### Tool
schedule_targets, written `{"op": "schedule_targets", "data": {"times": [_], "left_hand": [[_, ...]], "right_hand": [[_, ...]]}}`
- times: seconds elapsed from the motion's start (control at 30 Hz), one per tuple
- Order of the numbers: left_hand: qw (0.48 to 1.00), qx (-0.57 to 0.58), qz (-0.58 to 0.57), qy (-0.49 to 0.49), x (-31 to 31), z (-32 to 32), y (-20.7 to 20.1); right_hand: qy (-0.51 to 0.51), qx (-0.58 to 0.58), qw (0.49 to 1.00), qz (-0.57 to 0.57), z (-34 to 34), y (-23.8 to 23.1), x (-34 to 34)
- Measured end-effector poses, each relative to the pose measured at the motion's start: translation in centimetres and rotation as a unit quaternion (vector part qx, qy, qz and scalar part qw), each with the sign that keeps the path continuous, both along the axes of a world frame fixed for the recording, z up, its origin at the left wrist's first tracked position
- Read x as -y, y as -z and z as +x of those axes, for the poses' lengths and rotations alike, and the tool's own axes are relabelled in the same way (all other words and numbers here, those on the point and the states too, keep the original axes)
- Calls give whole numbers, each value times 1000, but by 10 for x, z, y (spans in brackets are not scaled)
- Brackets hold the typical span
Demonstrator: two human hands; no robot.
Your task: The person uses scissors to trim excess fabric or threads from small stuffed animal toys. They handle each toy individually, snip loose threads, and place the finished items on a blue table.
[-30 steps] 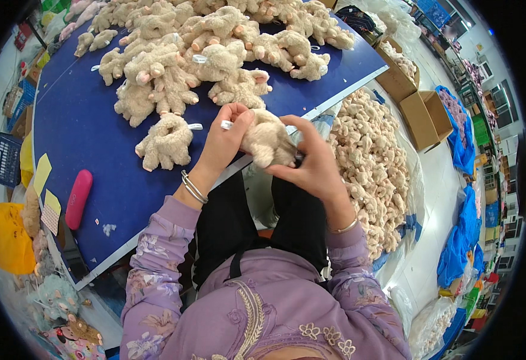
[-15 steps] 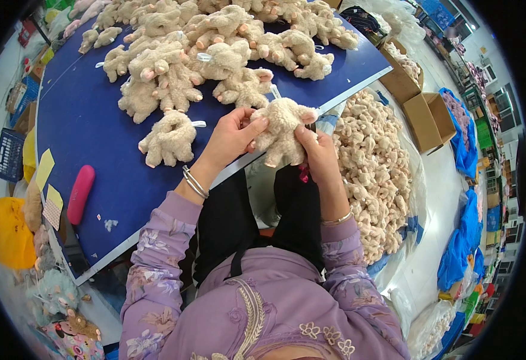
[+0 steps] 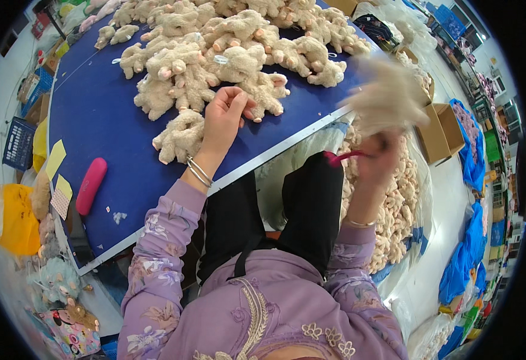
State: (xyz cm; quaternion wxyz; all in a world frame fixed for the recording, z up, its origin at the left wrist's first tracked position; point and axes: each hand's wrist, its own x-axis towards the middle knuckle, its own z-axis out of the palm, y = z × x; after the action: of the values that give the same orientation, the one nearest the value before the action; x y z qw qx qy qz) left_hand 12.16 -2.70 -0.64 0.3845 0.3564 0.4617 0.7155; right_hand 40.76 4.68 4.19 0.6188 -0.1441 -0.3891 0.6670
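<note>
Moving-a-plush-aside step, I'd guess, all blur.
Head cam: the plush (image 3: pixel 390 96) was up by the heap (image 3: pixel 398 201), at my right hand (image 3: pixel 380 159); couldn't tell if I gripped it. Left hand (image 3: pixel 230 112): loosely curled, empty, beside the pile (image 3: pixel 179 59). Next move probably called for a relaxed right hand.

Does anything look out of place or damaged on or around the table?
A wisp of pale fluff lies loose on the blue table, near the pink case and apart from the heaped plush toys; perhaps stray stuffing. Nothing looks clearly damaged, though the blurred toy at the right hand can't be checked.
</note>
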Motion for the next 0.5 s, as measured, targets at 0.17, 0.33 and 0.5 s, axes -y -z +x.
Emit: {"op": "schedule_targets", "data": {"times": [0.17, 0.33, 0.5], "left_hand": [[927, -339, 14, -159, -22, -8, 2], [916, -392, -47, -77, -25, -6, 12], [930, -360, -36, -66, -21, -5, 15]], "right_hand": [[77, -24, 996, -31, 1, -14, -13], [22, 479, 876, 58, -64, 34, -6], [98, 618, 759, 182, -107, 36, -5]]}}
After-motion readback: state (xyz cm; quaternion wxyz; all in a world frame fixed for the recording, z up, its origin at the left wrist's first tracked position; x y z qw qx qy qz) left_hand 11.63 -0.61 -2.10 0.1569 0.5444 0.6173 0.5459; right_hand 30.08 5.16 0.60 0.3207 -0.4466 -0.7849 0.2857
